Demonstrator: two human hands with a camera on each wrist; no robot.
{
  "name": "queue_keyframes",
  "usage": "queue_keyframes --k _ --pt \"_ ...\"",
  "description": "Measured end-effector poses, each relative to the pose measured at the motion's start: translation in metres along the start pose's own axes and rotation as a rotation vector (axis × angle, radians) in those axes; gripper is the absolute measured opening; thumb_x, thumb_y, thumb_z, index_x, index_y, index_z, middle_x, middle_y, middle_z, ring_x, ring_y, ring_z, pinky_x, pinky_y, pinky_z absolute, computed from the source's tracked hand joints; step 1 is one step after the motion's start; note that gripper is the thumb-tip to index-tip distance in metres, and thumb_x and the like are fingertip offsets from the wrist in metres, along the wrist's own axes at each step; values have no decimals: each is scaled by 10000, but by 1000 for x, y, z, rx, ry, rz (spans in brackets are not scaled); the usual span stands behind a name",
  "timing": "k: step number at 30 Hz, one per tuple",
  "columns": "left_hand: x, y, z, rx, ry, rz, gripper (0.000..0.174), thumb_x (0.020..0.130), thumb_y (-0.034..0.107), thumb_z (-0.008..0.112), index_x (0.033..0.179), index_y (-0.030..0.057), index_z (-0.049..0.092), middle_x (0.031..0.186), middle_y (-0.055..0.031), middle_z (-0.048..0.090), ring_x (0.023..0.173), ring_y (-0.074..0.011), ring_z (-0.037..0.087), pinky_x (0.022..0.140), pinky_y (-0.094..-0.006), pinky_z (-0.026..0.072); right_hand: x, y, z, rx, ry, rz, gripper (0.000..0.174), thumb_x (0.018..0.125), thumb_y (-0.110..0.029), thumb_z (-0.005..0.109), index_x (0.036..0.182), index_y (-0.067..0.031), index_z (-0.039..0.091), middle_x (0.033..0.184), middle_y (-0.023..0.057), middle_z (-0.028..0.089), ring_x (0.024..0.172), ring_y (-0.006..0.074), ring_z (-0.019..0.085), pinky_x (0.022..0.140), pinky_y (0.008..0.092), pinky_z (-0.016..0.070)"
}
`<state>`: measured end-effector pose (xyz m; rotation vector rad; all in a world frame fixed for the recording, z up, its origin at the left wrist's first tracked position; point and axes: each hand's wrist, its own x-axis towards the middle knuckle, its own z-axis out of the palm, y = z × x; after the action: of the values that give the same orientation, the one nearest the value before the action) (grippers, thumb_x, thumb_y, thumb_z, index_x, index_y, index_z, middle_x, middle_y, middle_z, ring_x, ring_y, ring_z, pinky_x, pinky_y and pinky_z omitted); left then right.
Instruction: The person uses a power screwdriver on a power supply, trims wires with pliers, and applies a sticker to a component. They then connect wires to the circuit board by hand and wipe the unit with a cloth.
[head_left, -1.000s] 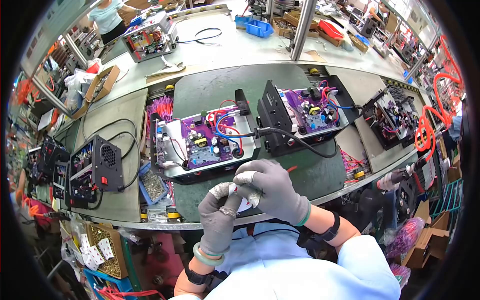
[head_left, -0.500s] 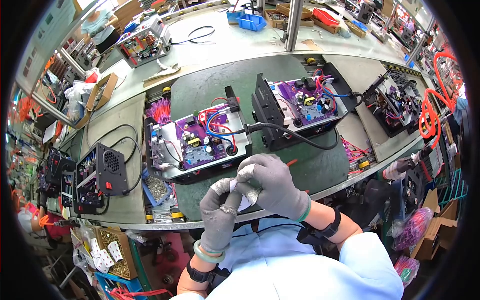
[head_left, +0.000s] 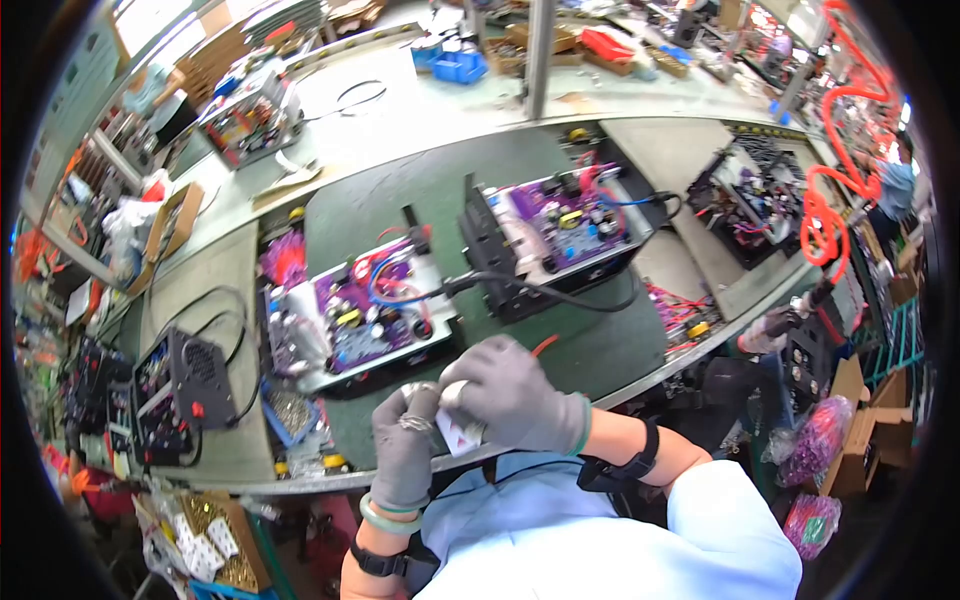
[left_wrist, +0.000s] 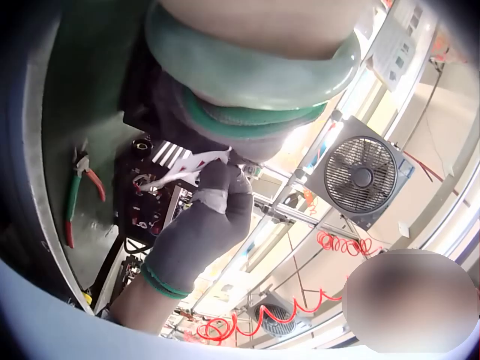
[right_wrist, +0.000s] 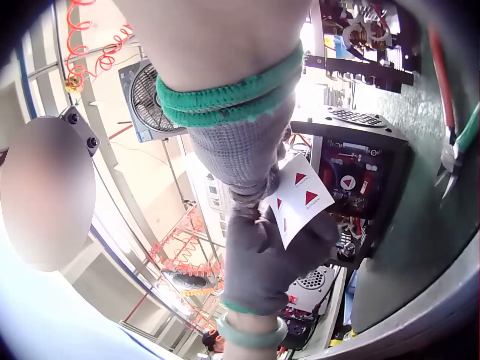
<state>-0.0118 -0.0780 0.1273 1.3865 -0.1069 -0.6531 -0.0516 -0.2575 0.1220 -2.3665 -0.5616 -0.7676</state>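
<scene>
Both hands wear grey gloves and meet over the bench's front edge. Between them is a small white label sheet [head_left: 458, 438] with red triangles, seen face-on in the right wrist view [right_wrist: 304, 196]. The left hand [head_left: 404, 445], with a pale green bangle at its wrist, pinches the sheet, thumb and fingertips together. Close beside it the right hand [head_left: 515, 395] has its fingers curled at the sheet's upper edge, pinching it too. Beyond the hands stands an open black-cased device [head_left: 360, 350] with a purple circuit board [head_left: 365, 305]; a second such device [head_left: 560, 225] is to its right.
Pliers [left_wrist: 73, 199] with red and green handles lie on the green mat [head_left: 600, 350]. A black power cable [head_left: 560, 293] arches across the devices. More open devices [head_left: 185, 385] stand left and right. Below the bench at left is a box [head_left: 240, 540] of brass-coloured parts with label sheets on it.
The head view has turned, so bench and devices appear further left. The hands stay together but sit slightly lower and left, and more of the label sheet's printed face shows below the fingers.
</scene>
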Motion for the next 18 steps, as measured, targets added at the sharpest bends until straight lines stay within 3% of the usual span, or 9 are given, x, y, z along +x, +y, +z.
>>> queue_keyframes --k 3,5,7,9,10,12,13,15,18 --pt "4 -12 5 -138 -10 -106 225 1019 238 614 999 22 673 879 -1 665 751 -67 613 651 -235 498 -2 13 -23 114 -52 14 204 725 -106 773 893 -119 658 954 35 664 863 263 650 786 412 505" --pt "7 -23 6 -217 21 -125 214 1011 225 640 975 16 665 859 -11 655 772 -80 624 695 -251 518 15 31 -67 465 -116 22 187 756 -53 779 883 -87 645 914 49 661 866 256 664 772 394 526" --pt "14 -45 6 -222 116 -66 211 998 231 668 954 25 662 832 12 639 760 -65 601 704 -237 501 39 55 -117 565 -33 267 145 798 -16 769 861 -54 644 910 71 669 879 230 671 762 375 536" --pt "17 -63 -6 -127 133 -211 220 992 251 684 932 40 661 811 33 621 719 -51 562 663 -227 465 62 127 -155 29 -21 114 71 836 -31 741 853 -23 673 976 103 688 822 209 670 767 361 539" --pt "23 -80 -12 -227 55 -195 187 975 245 713 975 64 669 846 36 637 756 -55 582 665 -240 467 67 158 -163 -17 -50 245 101 840 -80 745 875 -12 678 939 101 687 817 219 668 783 353 537" --pt "23 -79 -6 -138 46 -142 169 970 222 707 959 57 671 826 41 621 721 -41 549 625 -238 440 89 188 -182 -275 -339 671 210 803 -214 784 911 -46 720 880 103 722 844 227 690 790 338 538" --pt "23 -80 -4 -53 43 -100 152 964 199 701 944 51 673 806 47 606 686 -28 516 585 -236 412 94 200 -182 -280 -331 668 210 803 -214 784 911 -46 720 880 103 722 844 227 690 790 338 538" --pt "25 -86 -15 43 33 -118 142 934 158 707 963 24 672 813 36 614 684 -34 515 581 -230 415 102 214 -180 -319 -602 816 289 782 -292 790 967 -70 779 935 135 754 846 262 716 751 378 559" --pt "15 -70 -15 269 147 -80 198 891 132 719 1003 -20 661 793 5 611 678 -69 522 578 -253 421 116 215 -172 -338 -737 897 272 752 -230 800 966 -63 774 910 137 749 826 276 717 763 374 559"
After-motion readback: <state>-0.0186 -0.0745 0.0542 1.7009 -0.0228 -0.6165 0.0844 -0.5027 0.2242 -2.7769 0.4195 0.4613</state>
